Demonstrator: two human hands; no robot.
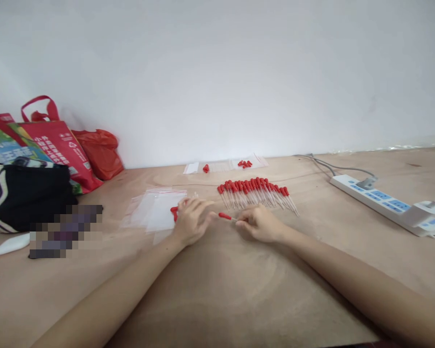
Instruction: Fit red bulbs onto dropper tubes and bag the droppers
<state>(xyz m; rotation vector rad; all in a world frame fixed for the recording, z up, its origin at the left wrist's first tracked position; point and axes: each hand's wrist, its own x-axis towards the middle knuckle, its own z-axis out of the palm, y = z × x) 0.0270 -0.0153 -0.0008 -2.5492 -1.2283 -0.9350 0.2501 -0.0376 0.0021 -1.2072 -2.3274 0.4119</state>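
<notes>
My right hand (pixel 259 223) pinches the thin clear stem of a dropper with a red bulb (pixel 224 216), the bulb pointing left. Just left of that bulb, my left hand (pixel 194 220) is spread low over the table, fingers apart. Loose red bulbs (pixel 174 213) lie beside its fingers, partly hidden by them. Clear plastic bags (pixel 159 210) lie flat to the left of my left hand. Beyond my hands, a row of several red-topped droppers (pixel 255 186) rests on the table, stems toward me.
Near the wall lie flat clear bags (pixel 221 166) with small red bulbs (pixel 244 164). A white power strip (pixel 380 200) with plugs and cables is at right. Red shopping bags (pixel 58 145), a black bag (pixel 32 193) and a white object (pixel 12 244) stand or lie left.
</notes>
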